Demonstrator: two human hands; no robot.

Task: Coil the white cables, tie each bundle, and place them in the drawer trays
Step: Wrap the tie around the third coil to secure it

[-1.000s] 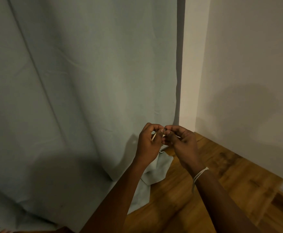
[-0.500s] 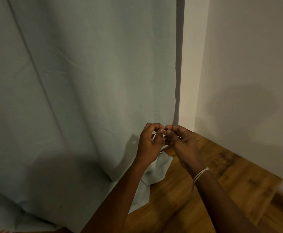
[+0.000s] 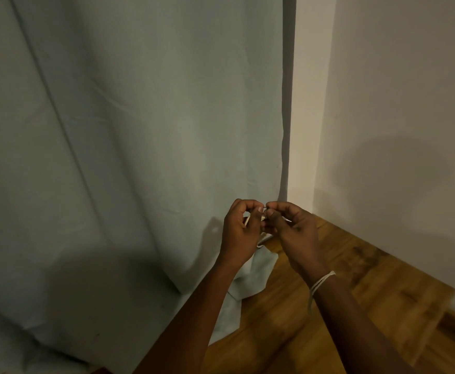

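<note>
1. The left hand (image 3: 241, 232) and the right hand (image 3: 292, 233) are held together in mid-air, in front of the pale curtain (image 3: 129, 136), fingertips meeting at the top.
2. A white cable (image 3: 262, 240) is glimpsed between the two palms; only short pale pieces are shown, one by the left thumb and a loop hanging just under the hands.
3. The left hand's fingers are curled in, and the cable is pinched between thumb and forefinger.
4. The right hand's fingers are likewise curled, and something thin and dark is pinched at the tips where the hands touch; what it is cannot be told.
5. A white string (image 3: 319, 283) is worn round the right wrist, with a loose end hanging down.
6. A fold of the curtain is spread on the wooden floor (image 3: 329, 306) beneath the hands, to the near left.
7. The plain wall (image 3: 399, 103) is seen at the right, crossed by a soft shadow.
8. Against half a second ago, almost nothing is changed: the hands are kept at the same spot, the same pinch is held, and only the tips are shifted a touch.
</note>
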